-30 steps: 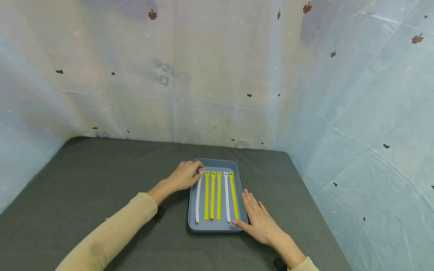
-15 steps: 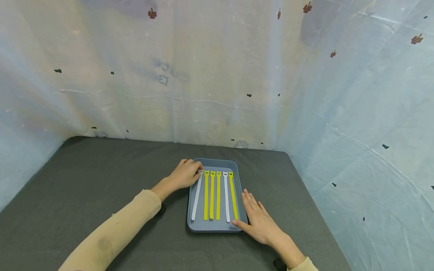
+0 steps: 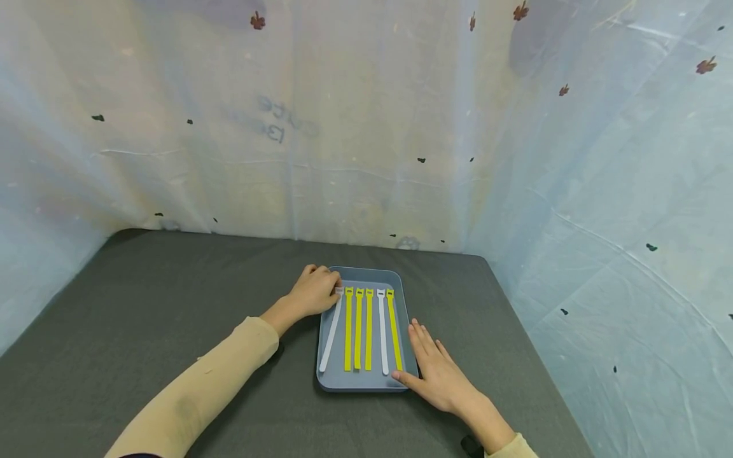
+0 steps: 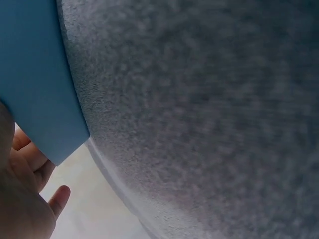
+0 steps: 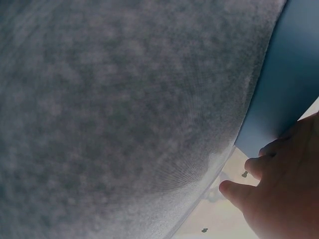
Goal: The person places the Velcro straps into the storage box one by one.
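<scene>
In the head view a blue-grey tray (image 3: 366, 385) holds several flat hook-and-loop cable ties with slotted heads, lying side by side. At the left, my left hand (image 3: 312, 292) reaches over the rim with bent fingers and pinches the head of a white cable tie (image 3: 331, 334), which slants down to the left. Beside it lie three yellow cable ties (image 3: 358, 331), a second white cable tie (image 3: 383, 334) and another yellow cable tie (image 3: 395, 331). My right hand (image 3: 438, 375) rests along the tray's right side, fingers extended, thumb over the rim.
The tray sits on a dark grey cloth-covered table (image 3: 229, 267). Pale plastic sheeting (image 3: 355, 127) hangs behind it and along the sides. Both wrist views show mostly grey cloth and the tray's outer wall (image 4: 40, 74).
The lower end of the leftmost white cable tie has swung left, tilting it away from the yellow ones. My left hand has shifted slightly. The right hand has stayed in place.
</scene>
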Demonstrator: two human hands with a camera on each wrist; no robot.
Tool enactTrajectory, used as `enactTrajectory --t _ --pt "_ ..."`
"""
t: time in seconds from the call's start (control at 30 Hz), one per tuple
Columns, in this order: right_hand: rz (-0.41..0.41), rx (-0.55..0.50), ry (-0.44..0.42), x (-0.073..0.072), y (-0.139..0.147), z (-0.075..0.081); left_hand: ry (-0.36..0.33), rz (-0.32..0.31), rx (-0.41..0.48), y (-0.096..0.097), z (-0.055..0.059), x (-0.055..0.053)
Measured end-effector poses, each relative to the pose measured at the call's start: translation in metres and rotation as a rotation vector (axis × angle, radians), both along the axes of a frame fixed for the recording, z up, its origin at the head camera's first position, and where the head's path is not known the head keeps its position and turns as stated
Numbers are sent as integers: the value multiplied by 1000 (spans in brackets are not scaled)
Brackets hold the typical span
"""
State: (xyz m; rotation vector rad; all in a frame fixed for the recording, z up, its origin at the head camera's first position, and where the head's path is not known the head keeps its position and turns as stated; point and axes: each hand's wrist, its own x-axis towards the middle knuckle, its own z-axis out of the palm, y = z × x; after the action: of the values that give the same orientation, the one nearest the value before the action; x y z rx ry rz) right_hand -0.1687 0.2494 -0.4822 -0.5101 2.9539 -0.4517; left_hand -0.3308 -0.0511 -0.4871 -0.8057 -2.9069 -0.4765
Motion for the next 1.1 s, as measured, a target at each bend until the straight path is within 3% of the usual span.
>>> enactTrajectory --t 0.53,0.8,1.1 --pt "-4 -9 -13 0 0 -1 30 -8 -77 1 4 1" --pt "-7 -5 -15 0 0 -1 -48 39 -40 -2 2 -1" --pt "-1 -3 -15 -1 -1 0 -50 46 -25 -3 -2 -3"
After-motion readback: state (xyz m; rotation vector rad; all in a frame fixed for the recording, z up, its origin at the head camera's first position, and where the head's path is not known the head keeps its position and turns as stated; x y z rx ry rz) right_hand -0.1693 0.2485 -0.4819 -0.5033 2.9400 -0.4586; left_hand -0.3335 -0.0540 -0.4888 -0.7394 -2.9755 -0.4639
